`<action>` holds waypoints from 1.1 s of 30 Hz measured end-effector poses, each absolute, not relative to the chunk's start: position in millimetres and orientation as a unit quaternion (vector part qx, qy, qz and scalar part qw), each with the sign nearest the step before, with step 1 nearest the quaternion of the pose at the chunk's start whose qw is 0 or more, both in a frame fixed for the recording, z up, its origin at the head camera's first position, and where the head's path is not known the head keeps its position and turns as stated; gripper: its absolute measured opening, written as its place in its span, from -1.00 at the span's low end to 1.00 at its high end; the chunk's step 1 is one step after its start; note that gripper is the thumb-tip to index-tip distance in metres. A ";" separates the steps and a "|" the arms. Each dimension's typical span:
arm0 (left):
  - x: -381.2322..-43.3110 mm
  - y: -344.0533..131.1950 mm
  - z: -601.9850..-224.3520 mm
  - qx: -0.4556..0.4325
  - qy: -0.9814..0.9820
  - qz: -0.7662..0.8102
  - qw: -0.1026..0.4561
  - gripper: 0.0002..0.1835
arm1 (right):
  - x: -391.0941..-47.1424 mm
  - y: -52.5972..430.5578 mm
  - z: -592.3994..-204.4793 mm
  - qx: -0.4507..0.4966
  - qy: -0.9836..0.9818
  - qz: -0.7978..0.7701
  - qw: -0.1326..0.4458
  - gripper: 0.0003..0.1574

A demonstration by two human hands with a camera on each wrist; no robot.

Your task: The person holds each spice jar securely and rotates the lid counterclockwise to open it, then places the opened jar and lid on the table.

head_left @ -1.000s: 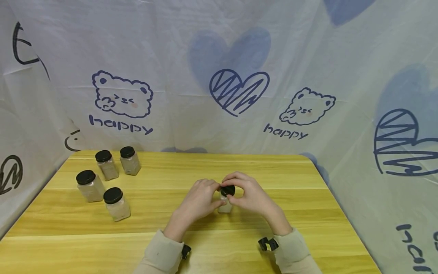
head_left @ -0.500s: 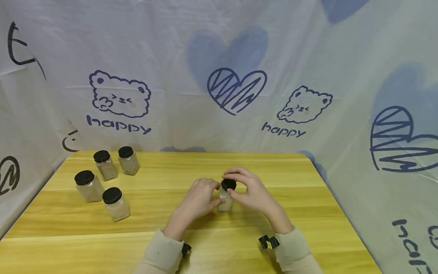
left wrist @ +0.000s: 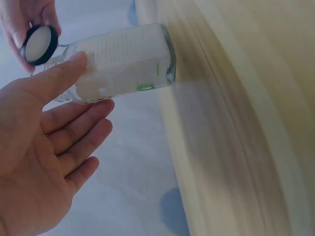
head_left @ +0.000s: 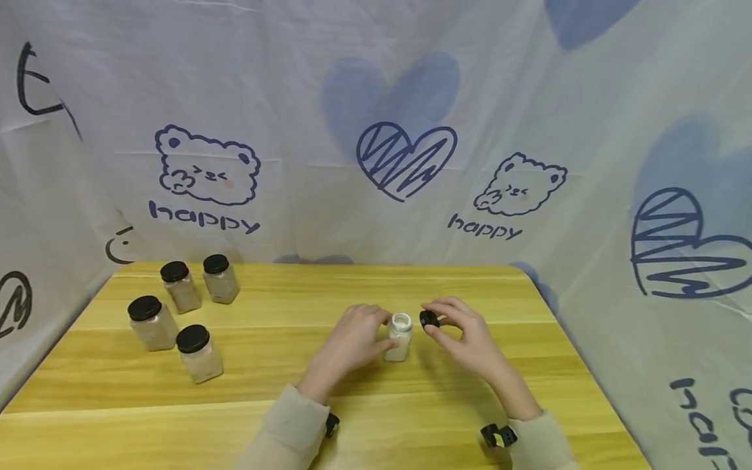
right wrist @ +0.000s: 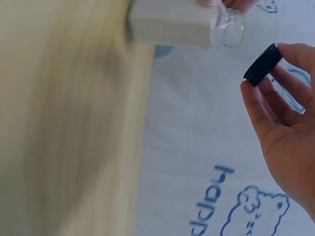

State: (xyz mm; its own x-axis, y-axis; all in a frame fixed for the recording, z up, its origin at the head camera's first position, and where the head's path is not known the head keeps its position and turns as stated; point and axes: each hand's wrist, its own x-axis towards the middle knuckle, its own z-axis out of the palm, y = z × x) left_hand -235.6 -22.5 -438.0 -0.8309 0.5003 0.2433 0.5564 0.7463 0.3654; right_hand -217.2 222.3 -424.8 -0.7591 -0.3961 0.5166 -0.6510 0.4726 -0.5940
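Note:
An uncapped square glass jar point(head_left: 399, 347) stands upright on the table, its round mouth showing. My left hand point(head_left: 354, 338) grips it from the left side between thumb and fingers. Pale contents fill much of it in the left wrist view, where bits of green also show on the glass point(left wrist: 123, 61). To the right of the jar, apart from it, my right hand point(head_left: 470, 338) pinches a black screw lid point(head_left: 429, 319) by its edge. The lid point(right wrist: 264, 65) is tilted on its side in the right wrist view, and its white inner face is visible in the left wrist view.
Several similar jars with black lids are grouped at the left of the wooden table point(head_left: 282, 418), the nearest jar point(head_left: 202, 362) standing in front. A printed white cloth point(head_left: 305, 117) hangs behind the table and at both sides.
My right hand has taken the black lid off the jar and moved right with it. The left hand, still gripping the jar, has shifted slightly right.

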 end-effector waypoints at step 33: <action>-296.6 82.4 -443.0 -0.301 -0.944 -0.090 0.101 -0.45 | -199.0 315.8 -465.3 0.091 -0.889 0.448 0.014 -0.48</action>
State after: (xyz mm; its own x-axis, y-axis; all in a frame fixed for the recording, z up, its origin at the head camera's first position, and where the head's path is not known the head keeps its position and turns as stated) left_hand -296.6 82.4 -443.0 -0.7988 0.5493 0.2453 0.5857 0.8032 0.1084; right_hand -199.0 315.8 -465.3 -0.9829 -0.1502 0.1062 -0.1748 0.5822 -0.7940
